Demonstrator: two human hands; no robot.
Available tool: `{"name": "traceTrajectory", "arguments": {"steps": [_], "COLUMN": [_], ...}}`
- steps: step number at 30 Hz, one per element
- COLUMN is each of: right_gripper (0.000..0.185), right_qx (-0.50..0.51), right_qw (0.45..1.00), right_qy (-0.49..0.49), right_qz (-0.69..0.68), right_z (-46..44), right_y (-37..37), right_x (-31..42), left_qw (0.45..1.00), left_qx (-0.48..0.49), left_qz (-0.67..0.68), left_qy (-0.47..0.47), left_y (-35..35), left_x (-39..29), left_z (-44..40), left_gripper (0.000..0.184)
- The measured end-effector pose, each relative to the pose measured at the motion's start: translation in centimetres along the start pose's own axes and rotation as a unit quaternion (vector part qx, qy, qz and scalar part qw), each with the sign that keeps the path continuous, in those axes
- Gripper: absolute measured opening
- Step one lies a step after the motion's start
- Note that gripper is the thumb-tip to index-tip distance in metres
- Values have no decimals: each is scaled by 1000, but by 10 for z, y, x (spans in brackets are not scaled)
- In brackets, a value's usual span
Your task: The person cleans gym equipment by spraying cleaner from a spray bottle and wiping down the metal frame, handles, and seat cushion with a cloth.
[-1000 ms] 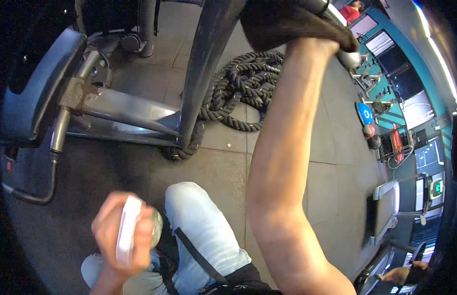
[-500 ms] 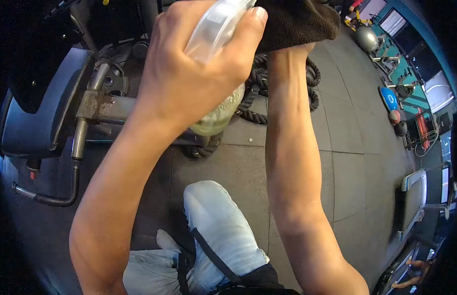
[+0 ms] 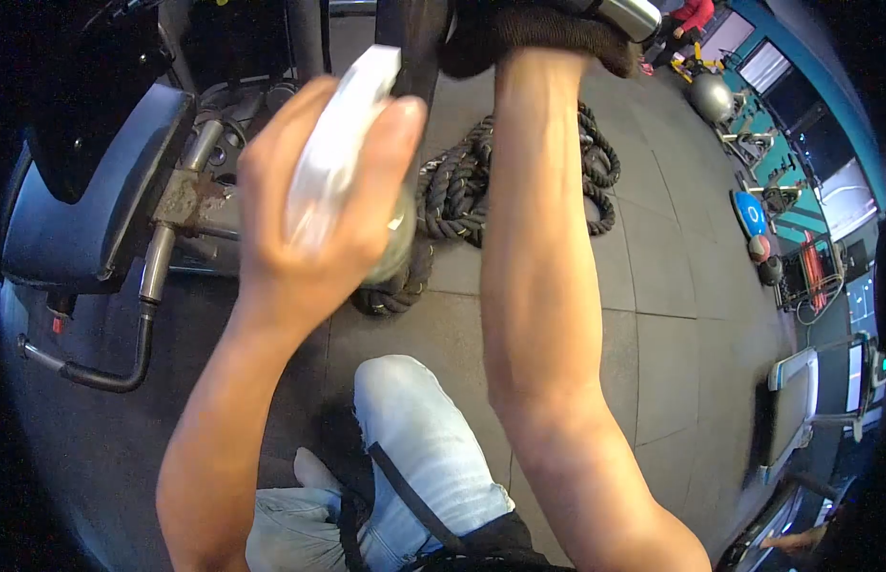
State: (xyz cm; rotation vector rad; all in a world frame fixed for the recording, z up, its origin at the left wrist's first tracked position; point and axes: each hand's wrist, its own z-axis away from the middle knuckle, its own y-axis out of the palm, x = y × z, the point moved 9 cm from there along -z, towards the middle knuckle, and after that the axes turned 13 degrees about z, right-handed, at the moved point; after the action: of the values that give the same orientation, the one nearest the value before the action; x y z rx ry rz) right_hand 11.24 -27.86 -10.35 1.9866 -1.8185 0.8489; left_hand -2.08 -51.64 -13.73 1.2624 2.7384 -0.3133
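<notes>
My left hand (image 3: 290,229), blurred by motion, is closed around a spray bottle (image 3: 340,143) with a white trigger head. Part of its clear body, with pale greenish liquid, shows behind my fingers. My right arm reaches forward, and a dark brown cloth (image 3: 548,34) covers my right hand (image 3: 541,65), whose fingers are hidden. The cloth lies against a padded machine part with a shiny metal end (image 3: 630,17) at the top of the view.
A padded bench (image 3: 100,191) with a rusty metal frame stands at left. Thick black battle rope (image 3: 453,195) lies coiled on the tiled floor. Along the right are a grey exercise ball (image 3: 712,98), a blue balance trainer (image 3: 748,214) and a treadmill (image 3: 791,410). A person in red (image 3: 691,14) is far back.
My left hand has moved down and left with the spray bottle, away from the cloth. My right hand and the cloth have shifted slightly up and left, and the metal end has come into view.
</notes>
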Motion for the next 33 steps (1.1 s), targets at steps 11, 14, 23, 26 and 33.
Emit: {"name": "traceTrajectory", "arguments": {"steps": [11, 14, 23, 26, 33], "right_gripper": [69, 71, 60, 54, 39], "right_qx": [103, 127, -31, -224, -347], "right_qw": [991, 986, 998, 950, 906], "right_qy": [-65, -79, -32, 52, 4], "right_qz": [51, 72, -51, -211, 244], "right_z": [52, 37, 45, 38, 105], "right_y": [-2, -11, 15, 26, 94], "right_x": [57, 51, 65, 31, 70], "left_qw": [984, 998, 997, 984, 891], "left_qx": [15, 1, -50, 82, 112], "left_qz": [-63, 58, 17, 76, 47], "left_qy": [167, 39, 48, -139, -438], "left_y": [-11, -1, -40, -66, -130], "left_x": [-23, 4, 2, 3, -10], "left_z": [-11, -30, -8, 10, 113], "left_gripper": [14, 8, 11, 8, 36]}}
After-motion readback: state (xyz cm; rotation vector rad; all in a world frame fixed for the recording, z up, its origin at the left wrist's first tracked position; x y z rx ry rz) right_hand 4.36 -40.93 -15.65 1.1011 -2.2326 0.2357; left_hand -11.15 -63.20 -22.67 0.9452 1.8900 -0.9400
